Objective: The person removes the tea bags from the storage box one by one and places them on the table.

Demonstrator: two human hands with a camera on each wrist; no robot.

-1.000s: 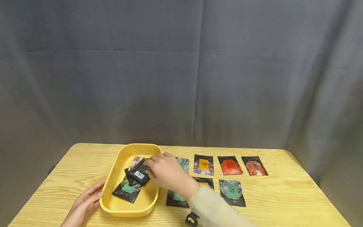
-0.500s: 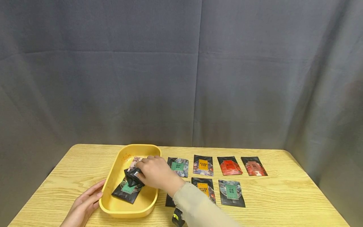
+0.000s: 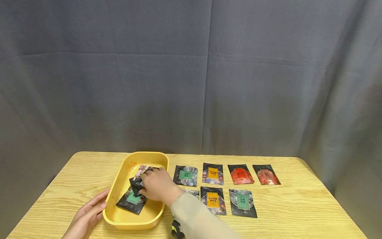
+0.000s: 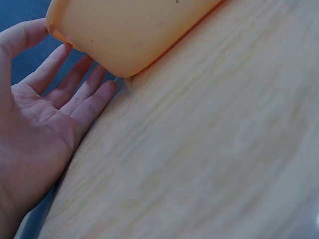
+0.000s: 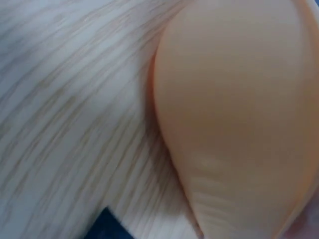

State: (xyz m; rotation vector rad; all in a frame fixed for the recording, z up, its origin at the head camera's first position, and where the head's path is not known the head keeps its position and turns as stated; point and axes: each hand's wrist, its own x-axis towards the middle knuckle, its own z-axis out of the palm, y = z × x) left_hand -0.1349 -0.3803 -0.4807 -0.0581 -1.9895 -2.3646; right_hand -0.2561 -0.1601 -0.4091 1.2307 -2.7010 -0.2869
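A yellow plastic bin (image 3: 132, 226) stands at the left of the table, with several printed black sachets in it. My left hand (image 3: 88, 215) touches the bin's left side, thumb by the rim and fingers extended along the outside. In the left wrist view these fingers lie loosely against the orange-looking bin (image 4: 124, 35). Inside the bin my right hand (image 3: 159, 186) pinches a black sachet (image 3: 137, 183) between thumb and fingers, its fingertips partly hidden. Beneath it lies a green-label sachet (image 3: 131, 201); a pinkish sachet (image 3: 141, 170) shows behind.
Right of the bin, sachets lie in two rows on the wooden table (image 3: 298, 205). The back row holds a green-label (image 3: 185, 176), a yellow-label (image 3: 213, 173), a red-label (image 3: 240, 174) and a pinkish-red one (image 3: 266, 175). In front are yellow (image 3: 213, 200) and green ones (image 3: 243, 203); my sleeve partly covers another.
My right hand has moved left and deeper over the sachets in the bin, uncovering the table sachets it had hidden. The barcode on the black sachet is now covered. My left hand stays put.
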